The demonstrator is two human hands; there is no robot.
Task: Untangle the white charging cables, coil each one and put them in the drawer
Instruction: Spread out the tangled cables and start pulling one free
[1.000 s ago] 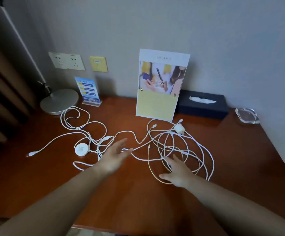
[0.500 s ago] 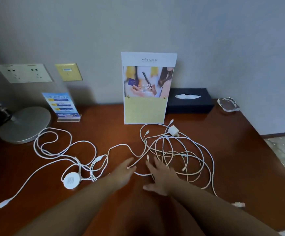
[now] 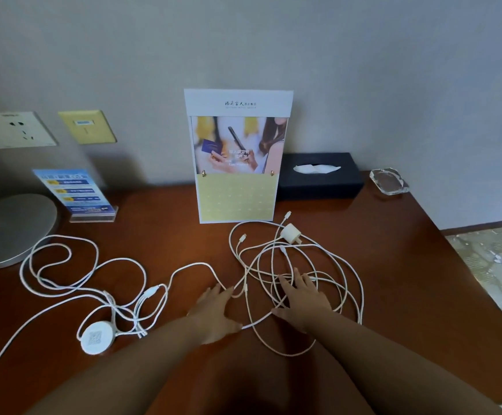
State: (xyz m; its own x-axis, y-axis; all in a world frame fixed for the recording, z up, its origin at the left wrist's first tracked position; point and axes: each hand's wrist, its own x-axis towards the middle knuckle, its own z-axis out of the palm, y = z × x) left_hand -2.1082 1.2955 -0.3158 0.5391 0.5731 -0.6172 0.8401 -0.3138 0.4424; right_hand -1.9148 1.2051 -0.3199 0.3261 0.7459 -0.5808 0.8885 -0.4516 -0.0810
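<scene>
White charging cables lie tangled across a brown desk. The right tangle loops around a small white plug adapter. The left tangle runs to a round white charger puck. My left hand lies flat on the desk with straight fingers, its fingertips at the strand joining the two tangles. My right hand rests flat on the loops of the right tangle, fingers spread. Neither hand grips a cable. No drawer is in view.
A tall leaflet stand stands at the back centre, a black tissue box and a glass ashtray to its right. A blue card holder and a grey lamp base sit back left. The desk's right edge drops to the floor.
The view has shifted closer and to the right. My hands have drawn apart: the right one slid further onto the right tangle, the left one stays at the joining strand.
</scene>
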